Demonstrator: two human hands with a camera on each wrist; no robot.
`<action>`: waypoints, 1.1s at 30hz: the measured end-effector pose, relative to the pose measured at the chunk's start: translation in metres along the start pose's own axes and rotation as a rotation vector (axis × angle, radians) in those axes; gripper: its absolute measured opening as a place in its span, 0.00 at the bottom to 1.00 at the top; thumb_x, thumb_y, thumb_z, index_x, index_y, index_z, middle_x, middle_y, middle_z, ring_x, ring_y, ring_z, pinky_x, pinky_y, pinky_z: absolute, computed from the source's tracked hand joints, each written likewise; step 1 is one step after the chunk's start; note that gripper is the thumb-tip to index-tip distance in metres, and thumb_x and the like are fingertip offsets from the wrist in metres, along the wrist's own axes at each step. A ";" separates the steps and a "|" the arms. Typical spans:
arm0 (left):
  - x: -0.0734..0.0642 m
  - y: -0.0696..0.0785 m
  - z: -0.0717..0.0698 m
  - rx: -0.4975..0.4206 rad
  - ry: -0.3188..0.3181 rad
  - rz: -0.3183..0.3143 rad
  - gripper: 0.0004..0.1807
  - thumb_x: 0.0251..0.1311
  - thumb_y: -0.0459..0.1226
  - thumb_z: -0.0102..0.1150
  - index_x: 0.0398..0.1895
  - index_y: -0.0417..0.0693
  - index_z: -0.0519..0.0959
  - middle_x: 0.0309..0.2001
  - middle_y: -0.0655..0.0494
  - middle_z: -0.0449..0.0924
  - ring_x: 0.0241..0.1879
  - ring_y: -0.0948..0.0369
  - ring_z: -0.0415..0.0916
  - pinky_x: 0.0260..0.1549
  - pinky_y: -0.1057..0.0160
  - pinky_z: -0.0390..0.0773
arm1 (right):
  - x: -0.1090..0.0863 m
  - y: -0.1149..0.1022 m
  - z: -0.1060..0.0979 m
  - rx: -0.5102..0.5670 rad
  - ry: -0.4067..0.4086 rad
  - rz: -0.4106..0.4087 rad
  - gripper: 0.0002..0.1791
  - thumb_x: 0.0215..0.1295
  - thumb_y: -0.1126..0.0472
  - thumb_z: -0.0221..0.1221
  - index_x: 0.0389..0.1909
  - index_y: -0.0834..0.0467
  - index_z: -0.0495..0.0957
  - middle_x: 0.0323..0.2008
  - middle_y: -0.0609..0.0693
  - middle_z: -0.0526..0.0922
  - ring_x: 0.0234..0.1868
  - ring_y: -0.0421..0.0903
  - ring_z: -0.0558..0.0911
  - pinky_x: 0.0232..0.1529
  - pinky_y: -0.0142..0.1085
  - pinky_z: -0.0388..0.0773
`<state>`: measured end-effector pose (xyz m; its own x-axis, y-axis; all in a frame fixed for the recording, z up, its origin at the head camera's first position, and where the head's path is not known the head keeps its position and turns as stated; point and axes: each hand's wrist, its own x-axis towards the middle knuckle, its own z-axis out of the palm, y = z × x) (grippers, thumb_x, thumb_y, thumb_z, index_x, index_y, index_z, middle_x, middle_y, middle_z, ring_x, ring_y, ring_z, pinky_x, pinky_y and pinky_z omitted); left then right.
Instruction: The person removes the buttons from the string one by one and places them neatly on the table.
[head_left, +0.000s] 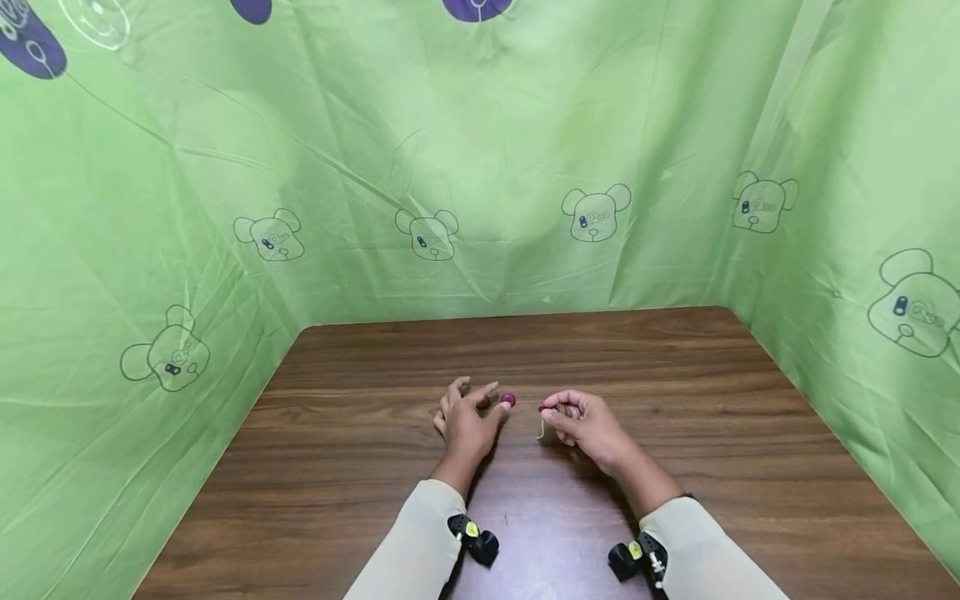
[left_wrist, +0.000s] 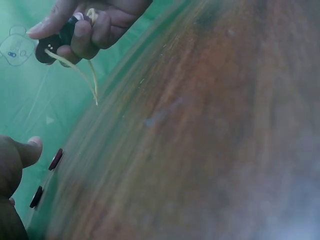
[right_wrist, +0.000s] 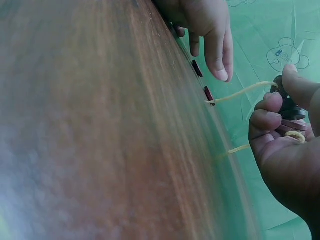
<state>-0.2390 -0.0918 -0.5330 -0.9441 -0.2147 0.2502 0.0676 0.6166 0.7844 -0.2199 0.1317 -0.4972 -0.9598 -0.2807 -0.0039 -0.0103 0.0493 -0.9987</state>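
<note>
My right hand (head_left: 588,425) pinches several dark red and black button-like discs (right_wrist: 291,110) strung on a thin yellow cord (right_wrist: 245,91). A loose end of the cord hangs below the fingers. My left hand (head_left: 468,425) reaches low over the table with its fingers spread and bent a little. Just beyond its thumb and index finger lies a round dark red disc (head_left: 507,399). Two loose discs show in the left wrist view: one disc (left_wrist: 56,159) near the left thumb, another disc (left_wrist: 36,197) lower down. Nothing is between the left fingers.
Both hands are over a brown wood-grain table (head_left: 375,358). A green curtain (head_left: 495,167) printed with bear heads surrounds its back and sides. Each sleeve carries a small black wrist camera, the left camera (head_left: 476,542) and the right camera (head_left: 637,558).
</note>
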 end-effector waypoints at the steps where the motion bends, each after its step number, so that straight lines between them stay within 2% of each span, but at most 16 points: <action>1: 0.000 0.000 -0.001 -0.018 0.010 0.005 0.22 0.60 0.45 0.81 0.59 0.61 0.91 0.78 0.45 0.69 0.76 0.41 0.64 0.65 0.33 0.52 | 0.000 0.000 0.000 -0.001 0.000 0.000 0.19 0.76 0.65 0.67 0.57 0.77 0.78 0.27 0.43 0.80 0.25 0.36 0.74 0.26 0.29 0.72; 5: -0.003 0.000 -0.003 -0.078 0.046 0.030 0.22 0.59 0.42 0.82 0.58 0.59 0.92 0.77 0.44 0.70 0.75 0.40 0.63 0.61 0.33 0.52 | 0.000 0.000 0.000 -0.005 0.006 0.004 0.19 0.75 0.65 0.67 0.57 0.76 0.79 0.28 0.43 0.82 0.24 0.36 0.74 0.25 0.29 0.71; 8: -0.006 0.001 -0.005 -0.108 0.043 0.040 0.22 0.59 0.41 0.82 0.58 0.58 0.91 0.77 0.43 0.69 0.77 0.40 0.61 0.60 0.34 0.53 | 0.000 0.000 0.000 -0.012 0.007 0.007 0.18 0.75 0.65 0.68 0.56 0.75 0.80 0.28 0.43 0.83 0.24 0.36 0.74 0.25 0.29 0.71; 12: -0.012 0.004 -0.009 -0.134 0.035 0.052 0.23 0.60 0.41 0.82 0.60 0.60 0.91 0.76 0.44 0.69 0.78 0.42 0.59 0.64 0.31 0.54 | 0.000 0.000 0.000 -0.024 0.001 0.007 0.18 0.74 0.65 0.68 0.56 0.75 0.80 0.29 0.43 0.84 0.24 0.36 0.74 0.25 0.29 0.71; 16: -0.017 0.007 -0.012 -0.152 0.065 0.106 0.23 0.58 0.39 0.83 0.58 0.60 0.91 0.73 0.44 0.72 0.74 0.42 0.63 0.67 0.27 0.56 | -0.001 0.000 0.000 -0.013 0.003 0.003 0.19 0.75 0.66 0.67 0.58 0.76 0.79 0.32 0.44 0.85 0.25 0.36 0.74 0.26 0.28 0.71; 19: -0.021 0.006 -0.012 -0.167 0.089 0.177 0.23 0.57 0.37 0.83 0.57 0.56 0.92 0.66 0.42 0.76 0.68 0.42 0.68 0.66 0.32 0.63 | -0.002 0.000 0.000 0.022 0.022 -0.001 0.19 0.74 0.69 0.67 0.57 0.76 0.76 0.33 0.43 0.86 0.25 0.36 0.74 0.26 0.28 0.72; 23: -0.028 0.005 -0.013 -0.224 0.096 0.248 0.23 0.55 0.34 0.83 0.56 0.48 0.92 0.55 0.43 0.78 0.59 0.47 0.72 0.61 0.49 0.70 | -0.002 0.003 0.002 0.069 0.028 0.003 0.18 0.73 0.70 0.67 0.55 0.75 0.73 0.34 0.43 0.87 0.25 0.37 0.77 0.28 0.29 0.76; 27: -0.033 0.005 -0.015 -0.300 0.066 0.265 0.23 0.56 0.33 0.83 0.57 0.43 0.91 0.49 0.44 0.80 0.53 0.51 0.75 0.57 0.56 0.73 | -0.002 0.005 0.004 0.088 -0.005 0.004 0.19 0.73 0.69 0.68 0.57 0.75 0.75 0.36 0.44 0.89 0.27 0.37 0.80 0.30 0.30 0.81; 33: -0.035 0.008 -0.015 -0.388 -0.066 0.294 0.23 0.61 0.32 0.80 0.60 0.41 0.88 0.42 0.33 0.82 0.42 0.42 0.78 0.44 0.56 0.80 | -0.003 0.004 0.002 0.106 -0.010 0.000 0.20 0.72 0.70 0.67 0.58 0.78 0.76 0.37 0.44 0.90 0.27 0.37 0.82 0.31 0.29 0.83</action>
<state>-0.2000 -0.0907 -0.5264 -0.8843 -0.0178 0.4665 0.4381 0.3138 0.8424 -0.2165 0.1310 -0.5009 -0.9569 -0.2903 -0.0038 0.0197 -0.0519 -0.9985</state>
